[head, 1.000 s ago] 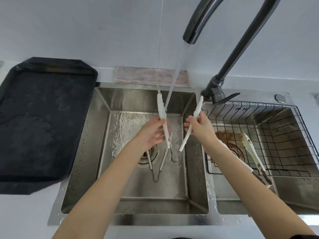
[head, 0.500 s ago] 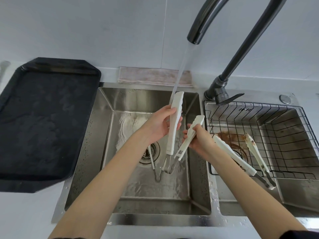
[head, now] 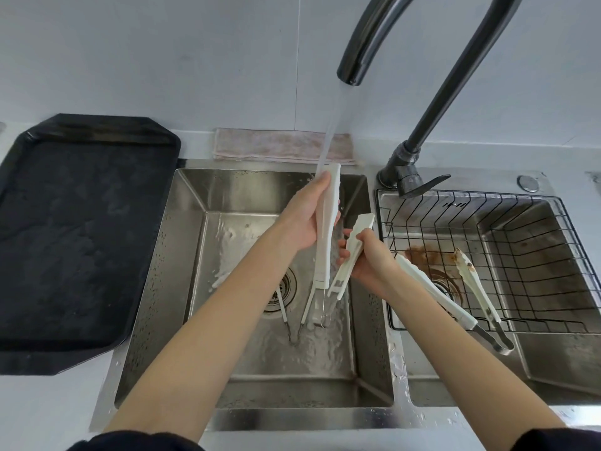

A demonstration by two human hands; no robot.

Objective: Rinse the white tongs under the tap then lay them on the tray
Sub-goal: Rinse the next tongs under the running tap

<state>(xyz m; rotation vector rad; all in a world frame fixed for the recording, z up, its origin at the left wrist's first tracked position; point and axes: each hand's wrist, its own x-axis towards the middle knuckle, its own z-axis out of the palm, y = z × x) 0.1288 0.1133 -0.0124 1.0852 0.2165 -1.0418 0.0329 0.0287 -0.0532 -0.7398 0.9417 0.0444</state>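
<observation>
White plastic tongs, arms apart: left hand and right hand each grip one.

The white tongs are being held spread open over the left basin of the sink, one long white arm standing nearly upright with its tip under the stream from the tap, the other arm angling off to the right, and the metal hinge end hanging lowest. Water is being run down the upright arm and off the hinge. The black tray is lying flat on the counter just left of the sink, its dark surface looking wet and holding nothing.
</observation>
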